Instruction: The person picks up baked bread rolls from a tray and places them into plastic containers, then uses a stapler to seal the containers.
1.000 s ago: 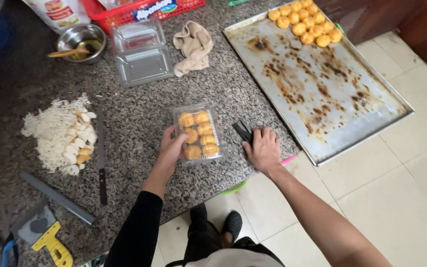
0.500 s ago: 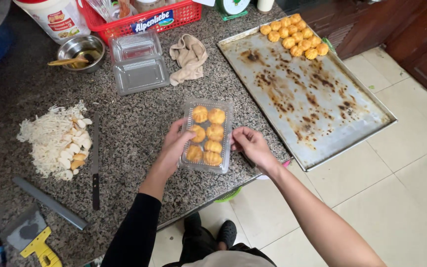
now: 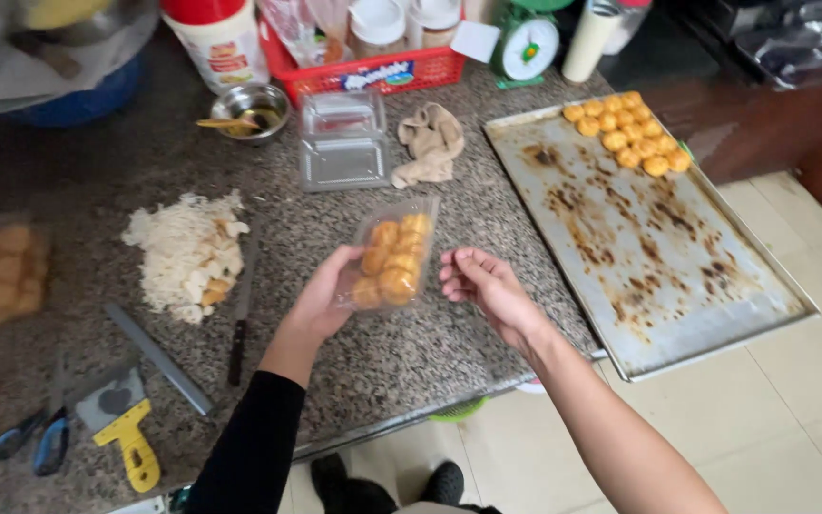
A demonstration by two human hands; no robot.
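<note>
My left hand point(image 3: 321, 300) holds a closed clear plastic box point(image 3: 390, 255) filled with several golden round pastries, lifted off the granite counter point(image 3: 411, 352) and tilted. My right hand point(image 3: 482, 286) hovers just right of the box, fingers loosely curled and apart, holding nothing. A large stained baking tray point(image 3: 658, 257) lies to the right, with more golden pastries point(image 3: 628, 131) clustered in its far corner.
An empty open clear box point(image 3: 344, 143) and a beige cloth point(image 3: 432, 143) lie beyond the hands. A pile of white shreds point(image 3: 187, 252), a knife point(image 3: 240, 319), a yellow scraper point(image 3: 126, 433), scissors point(image 3: 35, 438), a red basket point(image 3: 373, 67), a metal bowl point(image 3: 251, 107) and a green scale point(image 3: 525, 43) are around.
The box of pastries has been lifted off the counter in my left hand. My right hand has let go of its side and now hovers beside it.
</note>
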